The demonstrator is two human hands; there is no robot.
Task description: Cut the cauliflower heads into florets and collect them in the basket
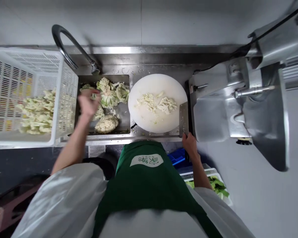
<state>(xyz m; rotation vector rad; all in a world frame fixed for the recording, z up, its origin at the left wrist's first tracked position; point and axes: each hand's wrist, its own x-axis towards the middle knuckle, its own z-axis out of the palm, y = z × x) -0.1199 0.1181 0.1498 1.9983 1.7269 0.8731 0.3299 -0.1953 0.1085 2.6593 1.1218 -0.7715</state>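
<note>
Over the left part of the sink (124,115) is my left hand (88,100), blurred, with its fingers near the cauliflower pieces (109,94); whether it holds anything is unclear. A whole-looking cauliflower head (106,124) lies in the sink below them. My right hand (189,144) is closed around the handle of a cleaver (183,119), whose broad blade lies at the right edge of the round white cutting board (154,81). Two cauliflower clumps (167,105) and small bits rest on the board.
At the left stands a white perforated crate (53,138) with cut cauliflower (38,112). A curved faucet (74,43) reaches over the sink's back left. A metal slicing machine (228,102) stands at the right. Below it, a white basket (227,198) holds green leaves.
</note>
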